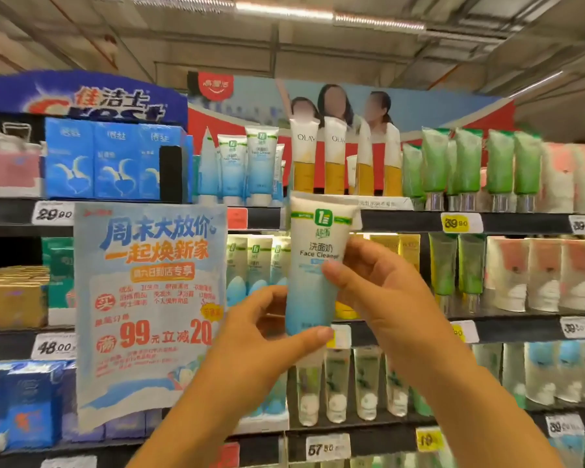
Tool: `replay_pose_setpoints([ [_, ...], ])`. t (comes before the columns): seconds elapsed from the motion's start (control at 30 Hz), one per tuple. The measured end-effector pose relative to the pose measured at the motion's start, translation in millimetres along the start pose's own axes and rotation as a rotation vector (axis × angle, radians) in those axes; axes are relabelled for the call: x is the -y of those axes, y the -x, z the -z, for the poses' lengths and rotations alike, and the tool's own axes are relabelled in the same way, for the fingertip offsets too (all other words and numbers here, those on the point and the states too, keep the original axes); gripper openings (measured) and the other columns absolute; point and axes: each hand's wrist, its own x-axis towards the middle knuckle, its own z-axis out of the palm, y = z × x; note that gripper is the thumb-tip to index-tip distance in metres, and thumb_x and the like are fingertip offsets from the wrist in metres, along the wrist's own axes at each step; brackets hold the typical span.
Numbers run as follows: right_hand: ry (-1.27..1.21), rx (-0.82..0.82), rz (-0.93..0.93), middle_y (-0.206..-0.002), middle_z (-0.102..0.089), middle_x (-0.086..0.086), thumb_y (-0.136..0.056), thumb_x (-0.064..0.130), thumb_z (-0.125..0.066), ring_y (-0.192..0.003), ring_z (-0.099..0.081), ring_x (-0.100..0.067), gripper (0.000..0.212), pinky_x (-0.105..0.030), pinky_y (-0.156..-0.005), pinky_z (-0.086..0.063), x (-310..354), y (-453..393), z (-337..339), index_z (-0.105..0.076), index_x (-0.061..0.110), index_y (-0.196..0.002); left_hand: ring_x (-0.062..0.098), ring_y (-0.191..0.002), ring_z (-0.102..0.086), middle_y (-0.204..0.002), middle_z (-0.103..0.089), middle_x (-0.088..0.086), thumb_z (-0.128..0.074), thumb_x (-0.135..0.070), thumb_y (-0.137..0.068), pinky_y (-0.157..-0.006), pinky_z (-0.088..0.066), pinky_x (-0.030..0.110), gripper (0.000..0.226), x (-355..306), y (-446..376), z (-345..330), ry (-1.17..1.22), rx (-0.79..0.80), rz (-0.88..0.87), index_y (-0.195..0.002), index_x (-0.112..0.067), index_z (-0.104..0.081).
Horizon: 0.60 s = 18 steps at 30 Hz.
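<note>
A white-and-blue plastic face-cleanser tube stands upright, crimped end up, between both hands in front of the shop shelves. The left hand pinches its lower end, thumb across the front. The right hand grips its middle from the right side.

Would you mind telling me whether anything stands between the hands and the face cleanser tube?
Nothing visible does: the left hand pinches the face cleanser tube near its lower end and the right hand grips its middle.
</note>
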Motion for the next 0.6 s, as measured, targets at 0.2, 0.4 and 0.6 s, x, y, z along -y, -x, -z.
replay_pose_setpoints([
  [0.2,0.142,-0.098,-0.005,-0.095,-0.071,-0.002,-0.082,0.023,-0.062,-0.088,-0.069,-0.013,0.013,-0.026,-0.074,-0.052,-5.0,-80.7,19.8,-0.065,0.023,-0.095,0.006,-0.077,-0.07,-0.085,-0.075,-0.007,-0.076,-0.043,-0.039,-0.059,-0.05,0.01,0.052,-12.2,-48.4,51.2,-0.025,-0.172,-0.081,-0.087,-0.024,-0.07],
  [0.4,0.363,-0.191,0.022,-0.1,-0.066,-0.006,-0.09,0.012,-0.059,-0.09,-0.064,-0.017,0.009,-0.031,-0.079,-0.052,-26.6,-172.2,28.4,-0.061,0.02,-0.095,0.003,-0.068,-0.067,-0.084,-0.075,0.001,-0.075,-0.027,-0.055,-0.053,-0.047,0.009,0.045,-36.6,-118.7,87.7,-0.118,-0.266,-0.145,-0.096,-0.012,-0.069],
  [0.6,0.83,-0.232,0.098,-0.114,-0.063,-0.009,-0.091,0.02,-0.059,-0.104,-0.057,-0.022,0.034,-0.035,-0.089,-0.045,-47.6,-231.9,30.3,-0.057,0.005,-0.121,0.01,-0.078,-0.069,-0.087,-0.073,0.0,-0.075,-0.026,-0.073,-0.063,-0.054,0.017,0.028,-44.3,-179.6,104.2,-0.286,-0.297,-0.127,-0.098,-0.015,-0.068],
])
